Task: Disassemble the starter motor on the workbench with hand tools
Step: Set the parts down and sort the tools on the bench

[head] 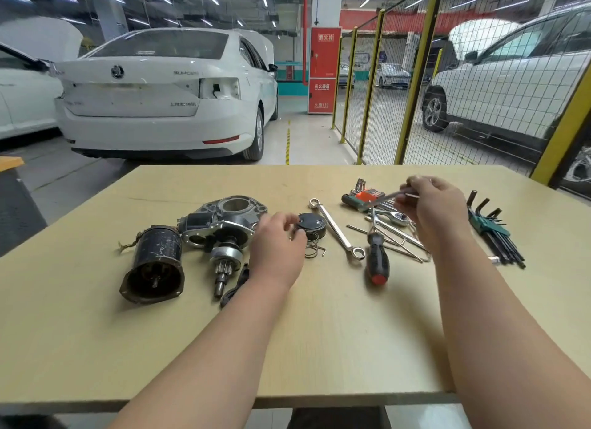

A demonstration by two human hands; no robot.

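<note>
The bench point(319, 348) fills the lower half of the frame; both forearms reach over its near edge. The starter motor point(204, 233) lies in parts at centre left: body point(153, 265) on its side, open end toward the camera; pinion shaft point(224, 264) just right of it, running back to the nose housing point(230, 217); black fork point(235, 288) beside the shaft, partly under the left wrist.

The left hand point(278, 246) is at centre; fingers bent, tips at the left edge of the cap point(311, 225); whether they grip the cap or only touch it cannot be told. The spring point(313, 245) lies against the cap's near side.

Right of centre lie the screwdriver point(377, 262), spanner point(335, 228) and ratchet point(396, 219), closely grouped. The right hand point(431, 211) is raised above these; thumb and fingers pinch one end of a hex key point(388, 197), free end pointing left toward the orange holder point(364, 196). A key set point(492, 233) lies at far right.

Beyond the bench: white car point(160, 92) upper left; mesh fence point(415, 92) upper right.

Hazards, as judged:
- The spring is free and light; a nudge from the left fingers could send it rolling.
- Body and shaft are round and unchocked; a knock may roll them.
- Small parts lie near the tool pile and could be mislaid.
- The hex key, pinched at one end only, could slip onto the pile.
</note>
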